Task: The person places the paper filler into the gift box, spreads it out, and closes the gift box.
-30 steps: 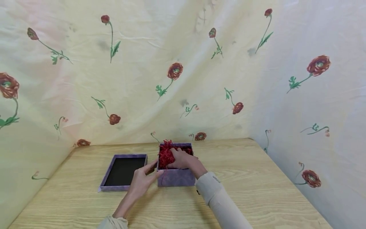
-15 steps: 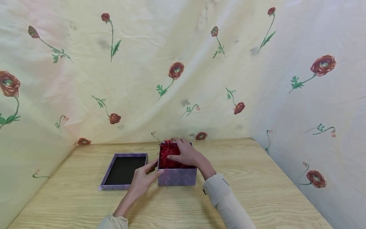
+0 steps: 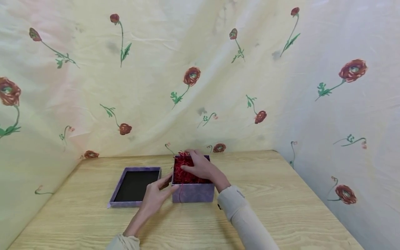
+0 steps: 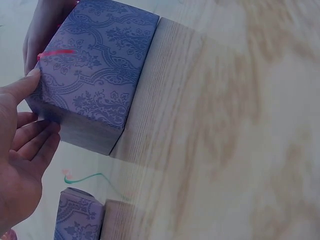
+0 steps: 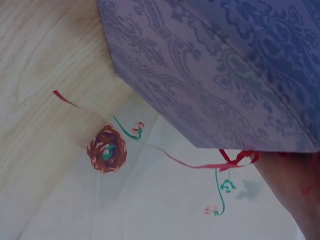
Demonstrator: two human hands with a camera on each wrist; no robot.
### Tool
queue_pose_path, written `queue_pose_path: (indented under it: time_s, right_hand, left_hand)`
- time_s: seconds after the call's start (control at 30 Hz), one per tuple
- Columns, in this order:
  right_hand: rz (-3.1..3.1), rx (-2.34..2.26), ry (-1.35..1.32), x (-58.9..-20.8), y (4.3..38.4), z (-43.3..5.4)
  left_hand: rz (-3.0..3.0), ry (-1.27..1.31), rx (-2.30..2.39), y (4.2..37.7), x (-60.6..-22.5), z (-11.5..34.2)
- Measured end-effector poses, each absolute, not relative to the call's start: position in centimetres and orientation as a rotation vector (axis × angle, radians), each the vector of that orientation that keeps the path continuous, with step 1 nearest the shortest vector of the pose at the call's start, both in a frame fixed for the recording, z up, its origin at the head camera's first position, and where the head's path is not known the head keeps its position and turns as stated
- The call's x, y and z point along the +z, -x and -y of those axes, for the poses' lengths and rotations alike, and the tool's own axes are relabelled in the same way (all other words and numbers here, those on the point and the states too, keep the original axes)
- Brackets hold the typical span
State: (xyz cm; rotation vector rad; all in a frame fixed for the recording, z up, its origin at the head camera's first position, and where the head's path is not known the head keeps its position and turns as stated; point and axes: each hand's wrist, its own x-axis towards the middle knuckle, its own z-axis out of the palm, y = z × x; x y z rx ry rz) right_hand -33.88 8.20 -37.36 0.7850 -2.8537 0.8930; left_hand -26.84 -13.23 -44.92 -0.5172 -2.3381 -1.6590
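Note:
A purple patterned box (image 3: pixel 203 193) stands on the table with its top uncovered, filled with red shredded paper (image 3: pixel 182 176). My right hand (image 3: pixel 201 166) lies over the shredded paper, thumb spread from the fingers; the fingertips reach the far rim. My left hand (image 3: pixel 154 196) steadies the box's near left corner. In the left wrist view its thumb (image 4: pixel 30 85) touches the edge and its fingers lie along the side wall. One red strand (image 4: pixel 56 52) hangs over the box's front. The right wrist view shows red strands (image 5: pixel 200 165) poking out past the box beside the wrist.
The box's lid (image 3: pixel 123 205) lies to the left, its black inside facing up. A light wood table (image 3: pixel 281 215) carries both. Flower-printed cloth (image 3: pixel 150 86) hangs behind and along both sides of the table.
My right hand has come up from inside the box and spread out over the shredded paper, which now lies lower and more even. The left hand has stayed at its corner.

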Motion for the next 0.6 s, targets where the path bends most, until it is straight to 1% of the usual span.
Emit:
queue_pose_path:
  time_s: [0.23,0.6]
  right_hand:
    - [2.831,0.854,-0.823,-37.9,34.3,-7.4]
    - [2.881,0.874,-0.812,-38.6,34.3,-7.2]
  left_hand:
    - [2.337,0.504,-1.671,26.6,-45.0,13.3]
    - [2.335,0.509,-1.659,26.5,-45.2,13.1]
